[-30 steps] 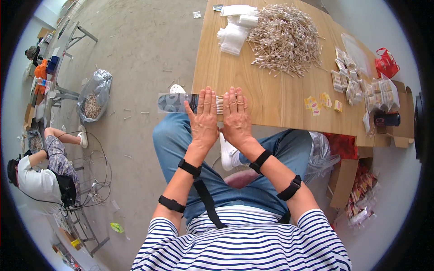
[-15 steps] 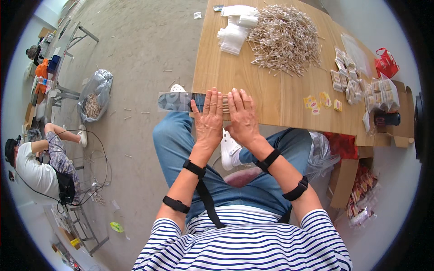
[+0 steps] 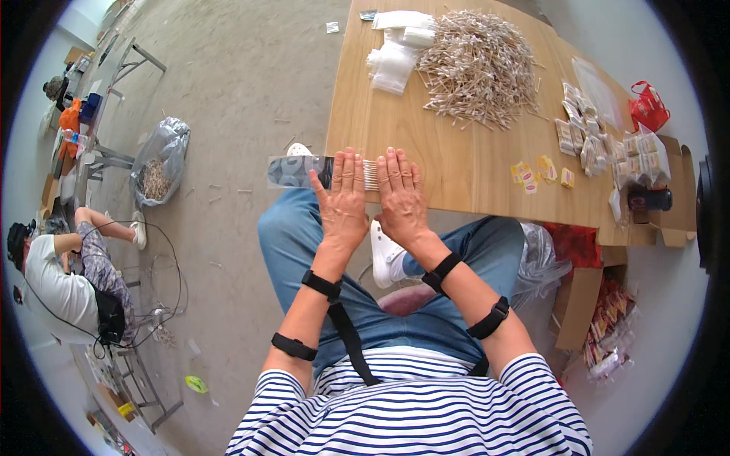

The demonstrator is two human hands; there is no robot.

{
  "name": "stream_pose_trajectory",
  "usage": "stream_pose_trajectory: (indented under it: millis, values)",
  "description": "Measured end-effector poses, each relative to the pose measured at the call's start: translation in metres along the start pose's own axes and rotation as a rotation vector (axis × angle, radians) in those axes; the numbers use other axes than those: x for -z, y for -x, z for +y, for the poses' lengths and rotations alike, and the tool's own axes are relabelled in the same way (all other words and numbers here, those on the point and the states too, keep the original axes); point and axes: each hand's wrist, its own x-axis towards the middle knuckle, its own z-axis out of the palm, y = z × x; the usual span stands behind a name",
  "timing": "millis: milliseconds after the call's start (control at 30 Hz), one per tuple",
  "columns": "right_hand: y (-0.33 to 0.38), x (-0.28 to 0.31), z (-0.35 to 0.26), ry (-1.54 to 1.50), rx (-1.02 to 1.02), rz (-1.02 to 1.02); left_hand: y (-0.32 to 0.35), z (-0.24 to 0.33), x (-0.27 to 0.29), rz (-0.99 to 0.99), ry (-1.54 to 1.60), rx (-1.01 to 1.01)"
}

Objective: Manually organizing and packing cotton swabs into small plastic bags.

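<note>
My left hand (image 3: 342,205) lies flat with fingers stretched at the near left corner of the wooden table (image 3: 471,167). Beside it my right hand (image 3: 403,201) rests the same way, palm down, fingers extended. A row of cotton swabs (image 3: 370,175) shows in the narrow gap between the hands; the rest of the row is hidden under them. From beneath my left fingers a clear plastic bag (image 3: 293,172) sticks out past the table's left edge. I cannot tell how far the swabs reach into it.
A large heap of cotton swabs (image 3: 483,68) covers the far part of the table, with empty clear bags (image 3: 391,64) beside it. Packed swab bundles (image 3: 585,129), yellow cards (image 3: 525,175) and a red bag (image 3: 649,106) are on the right. Another person (image 3: 65,281) sits far left.
Both hands have shifted slightly to the left, still flat. More of the swab row shows between them. The bag has hardly moved.
</note>
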Motion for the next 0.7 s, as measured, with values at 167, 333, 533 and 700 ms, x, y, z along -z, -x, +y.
stream_pose_trajectory:
  millis: [167,333,533,700]
  values:
    - [-0.005,0.004,-0.01,-0.061,-0.035,0.015,-0.002,0.002,0.009,-0.079,0.051,0.026]
    - [-0.004,-0.006,-0.01,0.043,-0.016,0.056,-0.003,0.002,0.011,-0.075,0.029,0.025]
    - [-0.004,0.001,-0.009,-0.037,-0.025,0.021,-0.001,0.0,0.01,-0.057,0.026,0.063]
    - [-0.006,-0.006,-0.007,0.036,-0.005,0.084,-0.002,0.007,-0.002,0.042,0.035,-0.053]
